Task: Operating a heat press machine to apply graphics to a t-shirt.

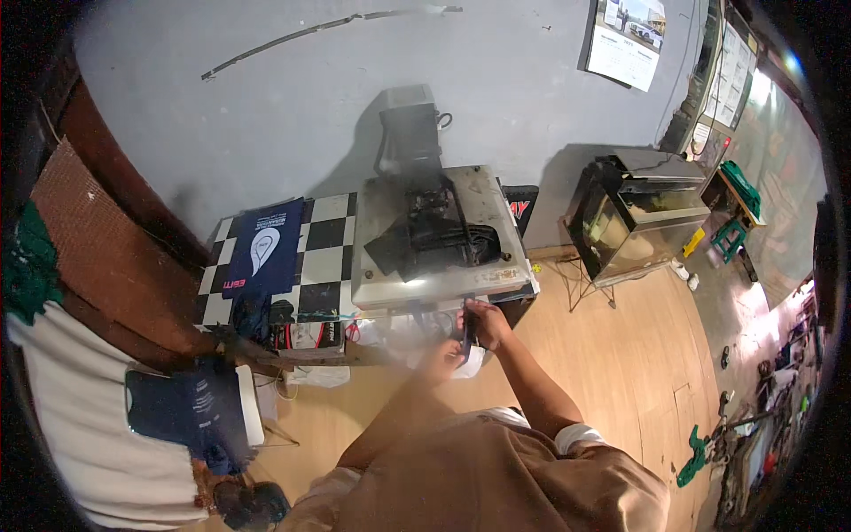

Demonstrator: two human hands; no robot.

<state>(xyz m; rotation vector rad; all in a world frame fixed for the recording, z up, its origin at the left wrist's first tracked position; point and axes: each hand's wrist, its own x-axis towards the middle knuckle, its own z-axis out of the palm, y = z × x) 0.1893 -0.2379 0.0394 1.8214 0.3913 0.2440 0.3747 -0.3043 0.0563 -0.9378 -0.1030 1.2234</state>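
At the front edge of a pale grey flat-topped machine (377, 288), both my hands are close together. A dark narrow strip (467, 335), its kind unclear, runs between them. My right hand (487, 323) has its fingers closed around the upper part. My left hand (443, 358) is hazy in the picture, its fingers closed at the strip's lower end. Something white (476, 362) hangs just below the hands. Black cloth (479, 242) lies on the machine's top, and a grey column (411, 133) rises behind it.
Left of the machine is a checkered tabletop (324, 235) with a folded navy printed cloth (268, 248). Dark printed garments (191, 403) lie on a white seat lower left. A glass tank (638, 213) stands on a thin-legged stand at right. A green stool (729, 239) is beyond.
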